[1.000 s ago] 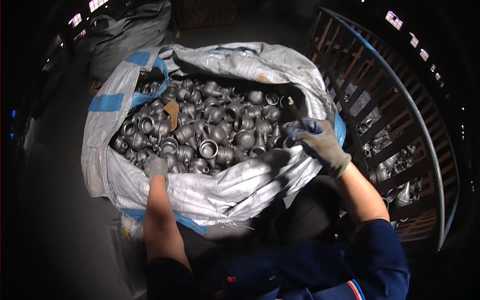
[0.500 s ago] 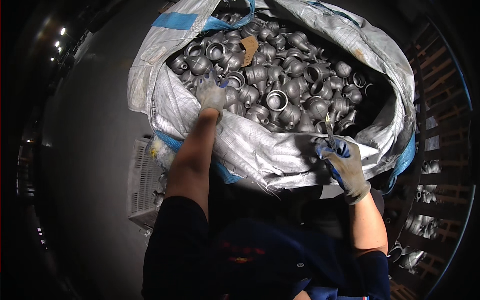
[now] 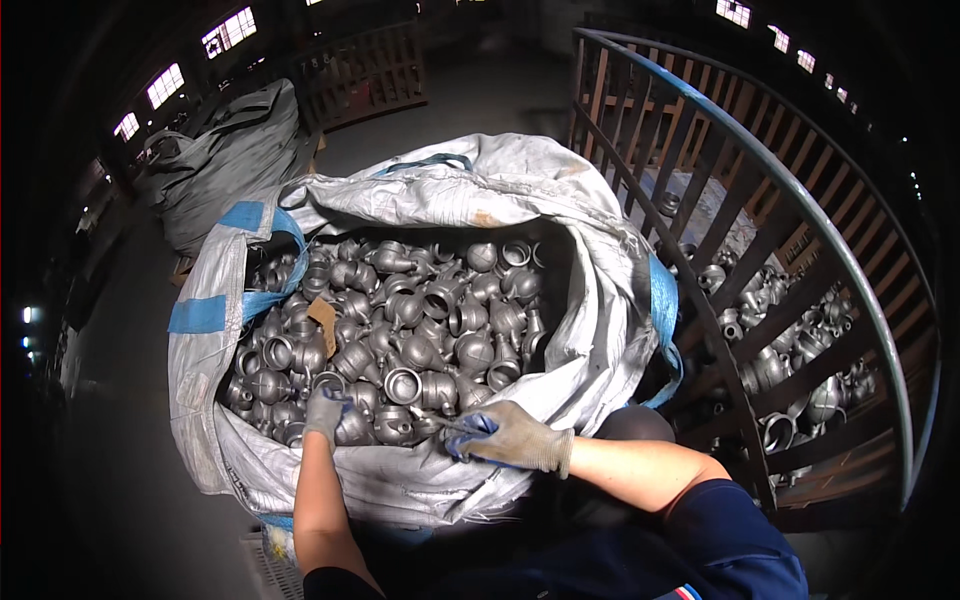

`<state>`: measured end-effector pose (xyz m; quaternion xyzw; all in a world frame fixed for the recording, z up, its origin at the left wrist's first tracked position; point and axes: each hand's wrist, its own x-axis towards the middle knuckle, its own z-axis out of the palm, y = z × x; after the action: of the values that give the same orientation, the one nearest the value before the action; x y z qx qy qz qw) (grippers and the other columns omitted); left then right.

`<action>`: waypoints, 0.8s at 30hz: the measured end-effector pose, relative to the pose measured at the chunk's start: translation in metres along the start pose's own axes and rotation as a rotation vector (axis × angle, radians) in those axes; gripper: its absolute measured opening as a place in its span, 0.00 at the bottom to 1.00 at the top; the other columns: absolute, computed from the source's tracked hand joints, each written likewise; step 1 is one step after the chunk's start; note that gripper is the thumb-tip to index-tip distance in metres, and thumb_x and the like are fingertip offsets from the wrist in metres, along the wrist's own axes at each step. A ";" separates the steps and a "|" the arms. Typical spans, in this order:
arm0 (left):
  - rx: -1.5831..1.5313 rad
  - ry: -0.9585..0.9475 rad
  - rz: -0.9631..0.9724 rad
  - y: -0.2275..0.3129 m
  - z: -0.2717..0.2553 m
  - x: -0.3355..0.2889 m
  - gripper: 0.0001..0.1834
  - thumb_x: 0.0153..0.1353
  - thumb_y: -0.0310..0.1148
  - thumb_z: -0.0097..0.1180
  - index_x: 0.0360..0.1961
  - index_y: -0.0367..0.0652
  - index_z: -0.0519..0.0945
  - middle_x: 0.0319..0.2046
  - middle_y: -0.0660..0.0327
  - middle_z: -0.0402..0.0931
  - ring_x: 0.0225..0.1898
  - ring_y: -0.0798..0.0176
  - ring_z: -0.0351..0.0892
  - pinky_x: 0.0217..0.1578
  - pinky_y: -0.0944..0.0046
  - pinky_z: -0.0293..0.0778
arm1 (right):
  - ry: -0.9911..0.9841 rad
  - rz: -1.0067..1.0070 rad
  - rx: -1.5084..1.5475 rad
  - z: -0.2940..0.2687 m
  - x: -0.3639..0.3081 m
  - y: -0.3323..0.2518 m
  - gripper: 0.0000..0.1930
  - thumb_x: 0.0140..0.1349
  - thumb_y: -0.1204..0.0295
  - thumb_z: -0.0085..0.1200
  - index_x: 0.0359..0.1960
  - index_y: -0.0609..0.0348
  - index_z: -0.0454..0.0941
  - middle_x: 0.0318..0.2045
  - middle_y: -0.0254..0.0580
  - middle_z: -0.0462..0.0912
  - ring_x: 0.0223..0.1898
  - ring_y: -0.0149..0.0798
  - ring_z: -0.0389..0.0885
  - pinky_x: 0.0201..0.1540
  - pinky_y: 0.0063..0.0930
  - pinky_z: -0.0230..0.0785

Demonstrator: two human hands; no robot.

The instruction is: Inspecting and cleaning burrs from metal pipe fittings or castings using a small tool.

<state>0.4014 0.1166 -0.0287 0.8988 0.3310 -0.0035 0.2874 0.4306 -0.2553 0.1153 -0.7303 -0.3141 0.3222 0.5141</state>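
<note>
Gripping a slim, pale-tipped tool (image 3: 434,418) in the gloved right hand (image 3: 508,437), over the near edge of a white sack (image 3: 410,485) of grey metal castings (image 3: 440,340).
Bending right fingers closely about the tool's rear part; pointing it leftward and slightly away from the body, with its long axis nearly crosswise and its tip close to the nearest castings, too small to tell if touching. Holding the gloved left hand (image 3: 326,414) at the near-left castings with fingers partly bent; cannot tell whether gripping one. Visible farther in, on the heap: a brown cardboard scrap (image 3: 323,322). Visible outside the sack: at right, a slatted pen (image 3: 845,260) with more castings behind its bars; at far left, a grey sack (image 3: 235,165).
</note>
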 end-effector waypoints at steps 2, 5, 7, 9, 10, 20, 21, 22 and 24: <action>0.181 0.015 0.187 0.016 0.009 -0.017 0.16 0.47 0.35 0.62 0.38 0.44 0.79 0.34 0.52 0.79 0.38 0.51 0.78 0.39 0.57 0.73 | 0.030 -0.053 0.056 0.000 0.002 0.002 0.13 0.52 0.63 0.58 0.35 0.59 0.79 0.24 0.41 0.80 0.26 0.31 0.76 0.34 0.27 0.69; 0.314 -0.028 0.401 0.030 0.021 -0.043 0.19 0.49 0.37 0.59 0.45 0.48 0.75 0.42 0.51 0.76 0.48 0.47 0.73 0.49 0.54 0.69 | 0.086 -0.030 -0.014 -0.002 0.001 0.003 0.12 0.52 0.65 0.58 0.33 0.61 0.78 0.23 0.39 0.79 0.25 0.29 0.73 0.32 0.27 0.69; 0.341 0.040 0.542 0.033 0.020 -0.057 0.18 0.52 0.34 0.55 0.47 0.52 0.74 0.44 0.52 0.75 0.47 0.47 0.73 0.48 0.54 0.68 | 0.123 -0.021 -0.002 -0.005 -0.001 0.003 0.12 0.52 0.66 0.58 0.32 0.63 0.77 0.23 0.39 0.79 0.25 0.28 0.72 0.32 0.26 0.68; 0.297 0.109 0.557 0.035 0.011 -0.067 0.19 0.51 0.32 0.55 0.47 0.51 0.75 0.43 0.52 0.75 0.46 0.47 0.73 0.48 0.55 0.68 | 0.172 -0.102 -0.010 -0.007 -0.003 0.001 0.12 0.52 0.65 0.59 0.34 0.61 0.78 0.20 0.35 0.77 0.22 0.26 0.71 0.28 0.24 0.67; 0.251 0.145 0.573 0.037 0.005 -0.072 0.19 0.51 0.31 0.55 0.46 0.50 0.75 0.43 0.52 0.75 0.45 0.48 0.74 0.47 0.55 0.68 | 0.190 -0.067 0.023 -0.008 -0.004 0.000 0.12 0.53 0.64 0.60 0.33 0.61 0.78 0.18 0.32 0.75 0.20 0.24 0.69 0.26 0.22 0.65; -1.130 0.366 0.655 0.114 -0.043 -0.147 0.23 0.53 0.14 0.48 0.52 0.36 0.71 0.50 0.59 0.71 0.49 0.66 0.71 0.48 0.70 0.68 | 0.312 -0.038 0.193 -0.006 0.005 0.014 0.10 0.55 0.66 0.58 0.30 0.60 0.77 0.17 0.32 0.74 0.17 0.24 0.68 0.20 0.21 0.63; -1.235 0.396 0.540 0.123 -0.045 -0.153 0.22 0.53 0.14 0.48 0.51 0.36 0.71 0.50 0.59 0.71 0.49 0.66 0.71 0.48 0.70 0.68 | 0.308 -0.039 0.196 -0.006 0.007 0.016 0.10 0.55 0.66 0.58 0.30 0.60 0.77 0.17 0.32 0.74 0.17 0.24 0.68 0.20 0.21 0.63; -1.349 0.425 0.430 0.131 -0.047 -0.159 0.22 0.53 0.15 0.48 0.51 0.37 0.72 0.49 0.59 0.71 0.49 0.66 0.71 0.48 0.70 0.68 | 0.320 -0.031 0.258 -0.006 0.009 0.018 0.11 0.55 0.64 0.58 0.31 0.60 0.77 0.17 0.32 0.74 0.16 0.24 0.67 0.19 0.20 0.62; -1.343 0.450 0.506 0.147 -0.047 -0.168 0.21 0.53 0.16 0.49 0.51 0.37 0.72 0.49 0.59 0.72 0.48 0.66 0.71 0.48 0.70 0.69 | 0.353 -0.048 0.381 -0.008 0.015 0.020 0.13 0.56 0.62 0.57 0.34 0.60 0.76 0.16 0.33 0.74 0.14 0.24 0.66 0.16 0.20 0.60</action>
<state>0.3493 -0.0495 0.1193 0.5580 0.0960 0.4492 0.6912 0.4487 -0.2533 0.0958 -0.6576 -0.1707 0.2308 0.6966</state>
